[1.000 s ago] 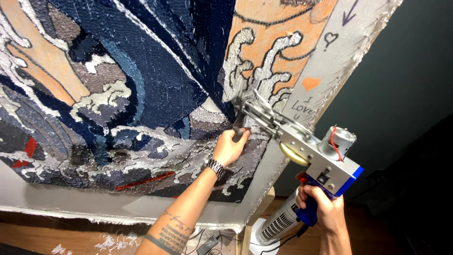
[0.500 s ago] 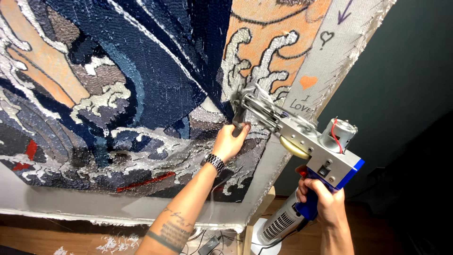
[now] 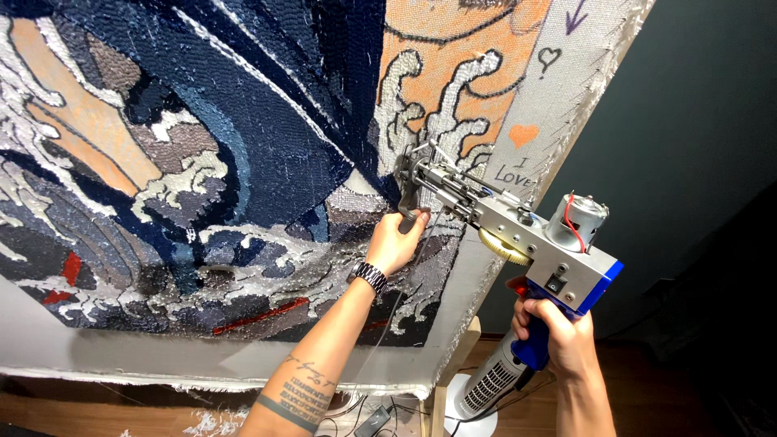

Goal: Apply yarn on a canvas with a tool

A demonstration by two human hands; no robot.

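Observation:
A large tufted rug (image 3: 243, 162) in dark blue, grey, white and orange is stretched upright on a frame. A silver tufting gun with a blue body (image 3: 526, 235) has its needle end pressed against the cloth near the rug's right side. My right hand (image 3: 558, 332) is closed around the gun's blue pistol grip. My left hand (image 3: 396, 239), with a metal watch band on the wrist, grips the gun's front handle right at the fabric. A small motor with red wires (image 3: 576, 220) sits on top of the gun.
Bare grey backing cloth (image 3: 558, 105) with small drawings runs along the rug's right edge. A dark wall (image 3: 696, 129) lies to the right. Below stand a white fan (image 3: 486, 388), a wooden frame post (image 3: 453, 380), cables and yarn scraps on a wood floor.
The gun and both hands have shifted slightly up along the cloth, following the rug's right side. The grip of each hand is unchanged.

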